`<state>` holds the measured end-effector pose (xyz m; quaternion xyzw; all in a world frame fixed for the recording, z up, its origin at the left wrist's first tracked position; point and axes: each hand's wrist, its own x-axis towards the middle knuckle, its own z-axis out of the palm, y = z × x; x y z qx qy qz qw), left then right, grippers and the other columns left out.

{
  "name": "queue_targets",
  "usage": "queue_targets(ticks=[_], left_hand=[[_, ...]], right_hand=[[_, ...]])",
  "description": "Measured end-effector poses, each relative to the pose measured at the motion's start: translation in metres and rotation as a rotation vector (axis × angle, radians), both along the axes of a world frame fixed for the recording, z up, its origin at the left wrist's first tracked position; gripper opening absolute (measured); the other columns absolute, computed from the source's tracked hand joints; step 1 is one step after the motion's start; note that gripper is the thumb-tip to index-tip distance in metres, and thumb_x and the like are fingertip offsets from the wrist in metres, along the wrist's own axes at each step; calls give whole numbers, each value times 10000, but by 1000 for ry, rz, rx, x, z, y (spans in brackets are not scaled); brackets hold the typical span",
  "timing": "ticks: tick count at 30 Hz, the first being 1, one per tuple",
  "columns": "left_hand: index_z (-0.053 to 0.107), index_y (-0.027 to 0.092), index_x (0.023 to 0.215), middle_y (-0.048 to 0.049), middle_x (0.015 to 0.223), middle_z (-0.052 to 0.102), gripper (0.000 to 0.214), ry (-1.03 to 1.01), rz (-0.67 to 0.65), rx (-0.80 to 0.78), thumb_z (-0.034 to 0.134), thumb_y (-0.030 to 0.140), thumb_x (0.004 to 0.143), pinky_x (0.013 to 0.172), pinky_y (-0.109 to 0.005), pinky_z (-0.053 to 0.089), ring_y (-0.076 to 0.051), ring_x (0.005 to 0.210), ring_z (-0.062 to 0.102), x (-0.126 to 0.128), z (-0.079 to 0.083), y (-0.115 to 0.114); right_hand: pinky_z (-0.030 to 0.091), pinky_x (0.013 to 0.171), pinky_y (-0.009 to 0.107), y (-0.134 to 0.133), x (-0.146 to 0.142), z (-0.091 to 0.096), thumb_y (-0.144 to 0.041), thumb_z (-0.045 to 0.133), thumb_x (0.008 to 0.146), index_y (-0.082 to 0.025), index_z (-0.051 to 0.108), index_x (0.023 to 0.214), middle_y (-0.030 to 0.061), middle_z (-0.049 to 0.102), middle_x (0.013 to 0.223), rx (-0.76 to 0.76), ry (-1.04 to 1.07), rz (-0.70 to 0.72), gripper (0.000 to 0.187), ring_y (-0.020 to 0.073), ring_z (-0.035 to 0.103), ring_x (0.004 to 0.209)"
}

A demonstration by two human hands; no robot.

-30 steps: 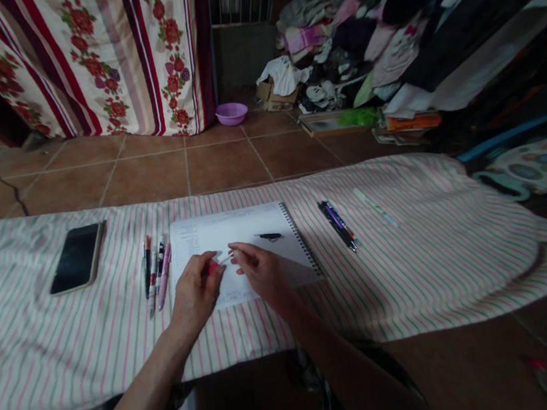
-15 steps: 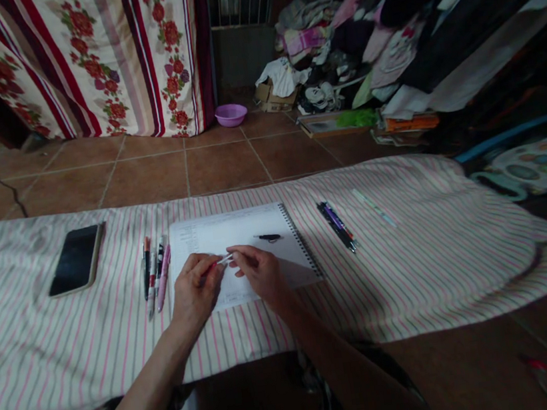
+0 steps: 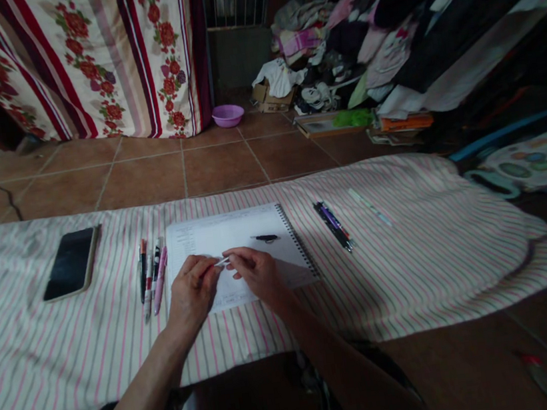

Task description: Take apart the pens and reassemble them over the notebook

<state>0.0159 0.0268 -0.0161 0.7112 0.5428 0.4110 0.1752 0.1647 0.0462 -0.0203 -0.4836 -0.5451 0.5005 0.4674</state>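
Over a white spiral notebook (image 3: 256,227) my left hand (image 3: 192,294) and my right hand (image 3: 258,273) meet, both pinching a thin white pen (image 3: 222,261) between their fingertips. The pen lies almost level between the hands, and most of it is hidden by my fingers. A small black pen part (image 3: 265,238) rests on the page just beyond my right hand. The notebook lies on a pink-striped cloth (image 3: 412,261).
Left of the notebook lies a row of several pens (image 3: 150,275), and further left a dark phone (image 3: 70,263). Right of it are two dark pens (image 3: 332,225) and a pale pen (image 3: 369,207). Beyond the cloth are floor tiles, a purple bowl (image 3: 227,114), a floral curtain and heaped clothes.
My hands have drawn closer together on the pen, and its red part no longer shows. The view has drifted slightly to the right.
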Motion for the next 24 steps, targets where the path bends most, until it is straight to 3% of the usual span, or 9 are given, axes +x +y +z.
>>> queue_targets(ticks=[4,8,12,17,24], left_hand=[[644,208,882,-31,851,603,165,1,-24,-2,497,274,848,722,-283,493,-155,806,597,0,-1,0],[642,193,859,-27,831,595,163,18,1,-18,498,268,845,708,-273,487,-144,781,590,3,2,0],[645,193,858,-22,831,595,161,24,33,-35,507,274,841,709,-266,478,-141,782,585,5,4,0],[649,196,864,-22,843,594,169,19,28,-61,506,284,845,726,-266,474,-140,794,583,6,1,1],[654,194,877,-22,862,592,182,54,27,-54,503,292,848,752,-266,473,-139,815,585,7,-4,1]], right_hand=[[547,542,232,0,0,-1,-320,512,789,-185,676,908,27,675,706,-9,-11,14,244,147,654,671],[529,528,228,2,6,4,-318,531,788,-203,603,1081,22,684,795,57,-98,2,323,139,643,666],[517,602,253,11,28,13,-263,530,798,-190,621,1029,47,687,836,254,-355,-217,259,152,635,716],[495,735,326,26,62,12,-206,544,797,-182,660,932,89,664,953,485,-674,-360,179,203,595,861],[406,880,388,33,68,-2,-220,613,771,-173,680,925,80,667,948,545,-866,-281,174,229,564,923]])
